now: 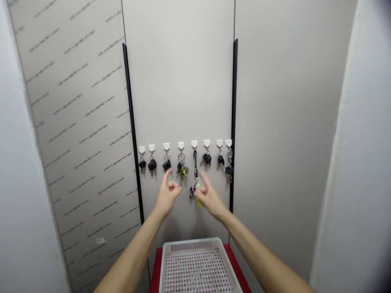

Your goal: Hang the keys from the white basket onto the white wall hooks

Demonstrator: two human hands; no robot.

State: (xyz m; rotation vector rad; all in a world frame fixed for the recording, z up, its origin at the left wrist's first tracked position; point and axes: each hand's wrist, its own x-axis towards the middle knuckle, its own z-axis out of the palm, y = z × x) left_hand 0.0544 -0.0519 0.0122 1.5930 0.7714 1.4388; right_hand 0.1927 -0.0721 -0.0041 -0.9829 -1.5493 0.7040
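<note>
Several white hooks point(181, 145) run in a row across a grey wall panel, each with a bunch of keys hanging from it. My left hand point(166, 193) is raised just below the keys with the black fob point(166, 164), forefinger pointing up, other fingers loosely curled, holding nothing. My right hand point(209, 195) reaches beside the long black lanyard point(194, 162) whose keys with a green tag point(196, 189) hang lowest; its fingers are apart and close to those keys, touching or nearly so.
A white perforated plastic basket point(195, 246) sits on a red surface point(155, 268) directly below my arms. Black vertical strips point(132, 122) edge the panel. A film-covered panel point(73, 114) stands left, plain white walls close in on both sides.
</note>
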